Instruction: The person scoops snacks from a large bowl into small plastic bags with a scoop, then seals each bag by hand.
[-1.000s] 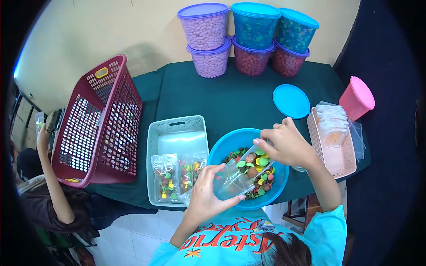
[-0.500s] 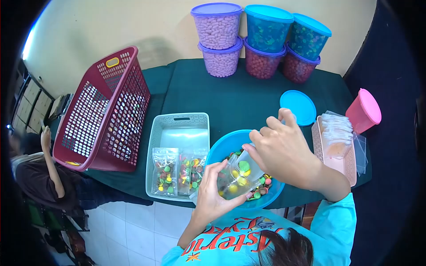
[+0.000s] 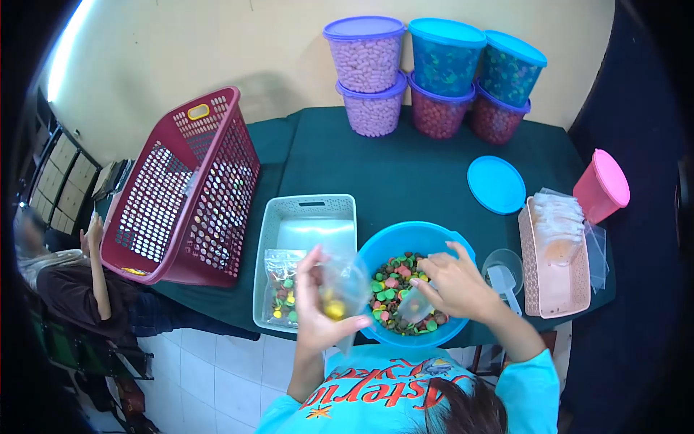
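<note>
Fingers of our left hand (image 3: pixel 318 315) grasp one clear bag (image 3: pixel 350 278), blurred, with a few yellow pieces (image 3: pixel 334 309) low in it, between the tray and the bowl. Our right hand (image 3: pixel 457 289) has its fingers closed on one clear scoop (image 3: pixel 416 307), whose blade rests among the mixed pieces (image 3: pixel 392 286) in one blue bowl (image 3: pixel 390 239); green, brown, pink and yellow, they are too many for us to count. Left of the bowl we have one pale tray (image 3: pixel 307 207), in which we make out one filled bag (image 3: pixel 282 298), partly covered by our left hand. Just right of the bowl stands one clear cup (image 3: pixel 508 257), with one white scoop (image 3: pixel 512 301) at it. Beside that, one pink basket (image 3: pixel 555 293) holds a stack of clear packets (image 3: pixel 560 220), too overlapped to count. Beyond lie one blue lid (image 3: pixel 496 185) and one pink tub (image 3: pixel 598 188). At the back of the worktop (image 3: pixel 340 163) we count six lidded tubs (image 3: pixel 365 65) in three stacks of two: two with pale pink pieces, two blue ones with green bits, two with dark red pieces. One maroon basket (image 3: pixel 184 143) stands far left, near another person (image 3: pixel 78 289).
</note>
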The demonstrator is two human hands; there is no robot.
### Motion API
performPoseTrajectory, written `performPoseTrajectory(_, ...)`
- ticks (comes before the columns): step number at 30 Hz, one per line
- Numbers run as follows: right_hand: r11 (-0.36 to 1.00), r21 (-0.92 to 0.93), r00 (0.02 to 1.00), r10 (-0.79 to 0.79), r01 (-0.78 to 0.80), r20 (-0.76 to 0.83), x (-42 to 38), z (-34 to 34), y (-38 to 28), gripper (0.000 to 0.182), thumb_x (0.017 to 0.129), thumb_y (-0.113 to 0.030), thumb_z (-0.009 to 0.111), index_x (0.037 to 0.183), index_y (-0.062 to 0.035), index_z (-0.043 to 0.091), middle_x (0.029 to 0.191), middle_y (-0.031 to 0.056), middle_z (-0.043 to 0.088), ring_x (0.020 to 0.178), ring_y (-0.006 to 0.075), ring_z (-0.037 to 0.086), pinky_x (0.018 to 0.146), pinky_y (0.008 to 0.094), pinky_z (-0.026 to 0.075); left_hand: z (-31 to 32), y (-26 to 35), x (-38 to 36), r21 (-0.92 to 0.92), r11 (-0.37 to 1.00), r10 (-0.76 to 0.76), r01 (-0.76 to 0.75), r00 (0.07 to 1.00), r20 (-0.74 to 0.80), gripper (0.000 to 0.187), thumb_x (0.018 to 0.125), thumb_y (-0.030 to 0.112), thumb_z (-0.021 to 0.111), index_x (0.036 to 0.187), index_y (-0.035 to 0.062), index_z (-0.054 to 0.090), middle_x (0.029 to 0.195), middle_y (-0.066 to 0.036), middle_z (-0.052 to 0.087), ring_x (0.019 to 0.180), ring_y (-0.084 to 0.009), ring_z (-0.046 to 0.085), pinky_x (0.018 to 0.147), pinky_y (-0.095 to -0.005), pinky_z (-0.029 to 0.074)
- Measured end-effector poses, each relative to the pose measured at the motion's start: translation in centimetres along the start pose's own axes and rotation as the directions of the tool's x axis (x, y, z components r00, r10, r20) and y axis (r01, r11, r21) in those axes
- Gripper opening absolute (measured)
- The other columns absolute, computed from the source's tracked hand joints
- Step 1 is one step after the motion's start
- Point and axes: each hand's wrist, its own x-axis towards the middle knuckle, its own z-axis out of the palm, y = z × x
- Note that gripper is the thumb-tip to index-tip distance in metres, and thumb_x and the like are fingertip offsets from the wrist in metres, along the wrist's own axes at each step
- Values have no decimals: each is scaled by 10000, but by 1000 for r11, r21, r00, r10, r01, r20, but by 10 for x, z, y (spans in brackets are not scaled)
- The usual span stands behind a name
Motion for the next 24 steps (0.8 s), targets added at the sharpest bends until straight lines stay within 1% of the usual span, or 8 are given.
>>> performPoseTrajectory(3, 934, 351, 984, 120, -66, -135, -2, -4, -20, 308, 867, -296, 439, 957, -20, 542, 915, 138, 595, 860, 292, 561, 902, 409, 298, 24, -4, 8, 173, 982, -81, 71, 996, 47, 1075, 483, 365, 825, 1301, -16, 240, 1157, -114, 352, 1053, -213, 380, 883, -335, 346)
performPoseTrajectory(5, 653, 755, 953, 259, -51, -159, -7, 6, -28, 342, 881, -283, 438, 1057, 5, 495, 972, 130, 569, 892, 242, 561, 882, 347, 349, 35, -8, 15, 411, 910, -2, -55, 991, 136, 926, 660, 465, 683, 1322, 0, 232, 1168, -103, 336, 954, -187, 378, 820, -316, 369)
performPoseTrajectory(8, 476, 879, 878, 407, 33, -253, -6, 18, -37, 350, 892, -279, 445, 1064, 23, 486, 979, 128, 576, 912, 189, 557, 822, 321, 406, 41, -18, 20, 376, 924, -43, -66, 961, 274, 799, 754, 321, 633, 1324, -22, 190, 1189, -157, 289, 1042, -229, 352, 862, -350, 350)
performPoseTrajectory(10, 444, 894, 848, 452, 55, -276, -6, 23, -37, 323, 902, -252, 439, 1052, 29, 491, 965, 135, 590, 898, 155, 557, 774, 290, 440, 42, -16, 20, 376, 919, -13, -120, 943, 332, 691, 814, 256, 560, 1332, -7, 186, 1195, -159, 280, 1047, -219, 349, 858, -333, 356)
performPoseTrajectory(12, 359, 931, 808, 532, 57, -254, -7, 23, -36, 289, 909, -219, 425, 1042, 26, 499, 911, 122, 609, 843, 141, 573, 756, 272, 448, 43, -6, 22, 145, 975, -209, 171, 926, 314, 643, 824, 241, 551, 1325, 2, 226, 1197, -153, 298, 1067, -191, 352, 836, -295, 381)
performPoseTrajectory(14, 339, 940, 784, 576, 28, -232, -9, 22, -35, 254, 915, -180, 407, 1008, 28, 519, 883, 109, 618, 809, 120, 575, 731, 254, 451, 34, -16, 25, 194, 980, -108, 44, 936, 335, 561, 836, 215, 546, 1294, 7, 298, 1145, -124, 394, 1011, -166, 423, 807, -258, 412)
performPoseTrajectory(17, 344, 939, 777, 587, 14, -226, -11, 27, -31, 239, 917, -158, 401, 972, 30, 538, 854, 90, 614, 771, 109, 570, 703, 247, 453, 28, -15, 26, -51, 895, -388, 443, 831, 399, 495, 813, 162, 582, 1242, 17, 381, 1043, -55, 517, 954, -120, 514, 827, -256, 416)
performPoseTrajectory(24, 225, 973, 850, 504, 42, -153, -2, 17, -22, 304, 926, -213, 396, 972, 35, 566, 853, 62, 601, 767, 111, 561, 711, 254, 446, 15, -24, 9, -63, 862, -379, 503, 724, 576, 466, 829, 140, 572, 1229, -7, 385, 1158, -126, 505, 1072, -175, 480, 905, -321, 387)
